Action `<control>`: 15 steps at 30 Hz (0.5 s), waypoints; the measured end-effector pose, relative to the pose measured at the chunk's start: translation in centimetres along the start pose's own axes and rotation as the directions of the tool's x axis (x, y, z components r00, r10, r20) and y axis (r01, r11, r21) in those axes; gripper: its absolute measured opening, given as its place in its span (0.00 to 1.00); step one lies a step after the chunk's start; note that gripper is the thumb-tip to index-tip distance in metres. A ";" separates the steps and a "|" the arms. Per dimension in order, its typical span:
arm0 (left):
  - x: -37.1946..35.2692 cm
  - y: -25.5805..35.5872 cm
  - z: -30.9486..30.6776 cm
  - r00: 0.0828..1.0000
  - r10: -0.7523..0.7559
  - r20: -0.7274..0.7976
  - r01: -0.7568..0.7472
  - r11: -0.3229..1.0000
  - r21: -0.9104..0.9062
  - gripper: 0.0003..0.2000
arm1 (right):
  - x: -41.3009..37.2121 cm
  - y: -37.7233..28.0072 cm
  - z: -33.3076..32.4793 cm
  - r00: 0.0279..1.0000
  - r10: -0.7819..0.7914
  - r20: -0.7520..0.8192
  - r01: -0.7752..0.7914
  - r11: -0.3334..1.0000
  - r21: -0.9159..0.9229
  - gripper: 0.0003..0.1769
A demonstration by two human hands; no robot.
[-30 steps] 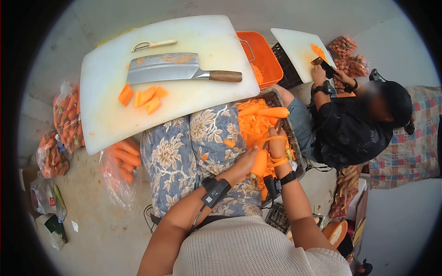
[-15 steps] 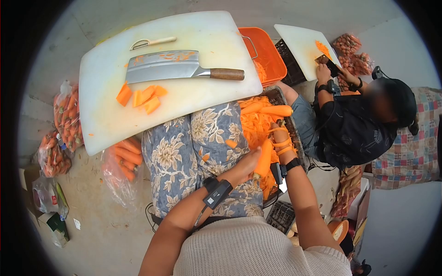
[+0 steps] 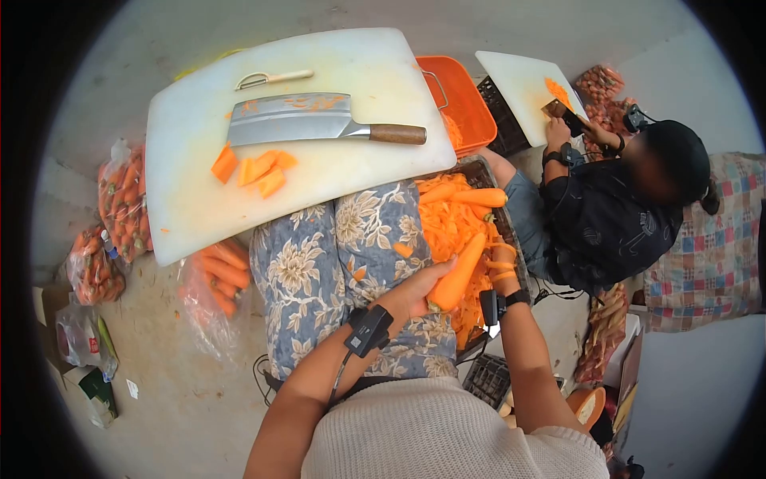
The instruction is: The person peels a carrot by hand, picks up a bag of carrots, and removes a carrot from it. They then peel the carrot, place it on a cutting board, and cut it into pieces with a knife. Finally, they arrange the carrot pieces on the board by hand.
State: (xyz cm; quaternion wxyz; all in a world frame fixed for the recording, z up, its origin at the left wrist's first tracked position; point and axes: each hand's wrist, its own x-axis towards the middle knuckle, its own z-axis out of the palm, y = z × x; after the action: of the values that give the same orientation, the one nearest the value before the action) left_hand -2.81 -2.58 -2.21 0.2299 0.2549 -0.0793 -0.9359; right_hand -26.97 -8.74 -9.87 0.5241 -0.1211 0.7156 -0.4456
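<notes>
My left hand is closed around the thick end of a large peeled carrot, held slanting above the crate with its narrow end pointing away from me. My right hand is down in the black crate, among orange carrot peels. Curled peel strips lie across the back of this hand. Its fingers are mostly hidden, so I cannot see whether they hold anything. More peeled carrots rest on the heap just beyond it.
A white cutting board bears a cleaver, a peeler and carrot chunks. Behind it stands an orange tub. Bagged carrots lie on the floor at left. On the right, a co-worker cuts carrot at another board.
The carrot in my left hand has tilted and shows more of its length. My right hand has drawn slightly down and right, still with peel strips on it. My view has shifted slightly.
</notes>
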 end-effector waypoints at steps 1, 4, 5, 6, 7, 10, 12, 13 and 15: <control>0.5 -0.1 -0.3 1.000 0.018 0.014 -0.016 0.994 -0.108 0.22 | -0.5 0.2 -0.2 1.000 -0.020 0.001 0.020 0.999 -0.024 0.10; 0.9 -0.5 -0.5 0.999 0.039 0.035 -0.030 0.970 -0.241 0.22 | -5.0 -0.1 1.0 0.985 -0.170 -0.017 0.169 0.984 -0.052 0.08; 0.9 -0.5 -0.5 0.998 0.049 0.032 -0.038 0.962 -0.271 0.22 | -7.6 -0.8 1.9 0.967 -0.254 -0.010 0.254 0.966 -0.053 0.13; 0.9 -0.6 -0.5 0.998 0.047 0.032 -0.037 0.962 -0.269 0.22 | -9.9 -1.5 2.6 0.942 -0.336 -0.002 0.336 0.941 -0.051 0.19; 1.0 -0.8 -0.6 0.995 0.089 0.035 -0.078 0.964 -0.255 0.22 | -11.6 -2.1 2.9 0.951 -0.309 0.018 0.309 0.951 -0.023 0.23; 1.0 -1.0 -0.2 0.985 0.171 -0.006 -0.168 0.965 -0.200 0.22 | -16.0 -2.1 5.1 0.915 -0.396 0.078 0.396 0.918 0.011 0.21; 1.1 -1.1 0.1 0.977 0.209 -0.043 -0.213 0.964 -0.157 0.22 | -18.1 -2.2 6.7 0.914 -0.389 0.116 0.394 0.919 -0.022 0.17; 1.3 -1.2 0.2 0.972 0.220 -0.086 -0.229 0.968 -0.102 0.23 | -17.4 -1.3 6.9 0.841 -0.525 0.132 0.540 0.829 -0.144 0.16; 0.9 -1.0 0.8 0.963 0.236 -0.129 -0.244 0.969 -0.048 0.24 | -15.8 0.0 7.3 0.732 -0.662 0.159 0.677 0.680 -0.282 0.12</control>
State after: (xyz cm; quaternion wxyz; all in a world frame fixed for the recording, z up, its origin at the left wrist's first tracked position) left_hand -4.25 -2.12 -2.18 0.3541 0.2929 -0.0657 -0.8857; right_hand -14.08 -2.38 -0.13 0.3134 -0.4674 0.6725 -0.4806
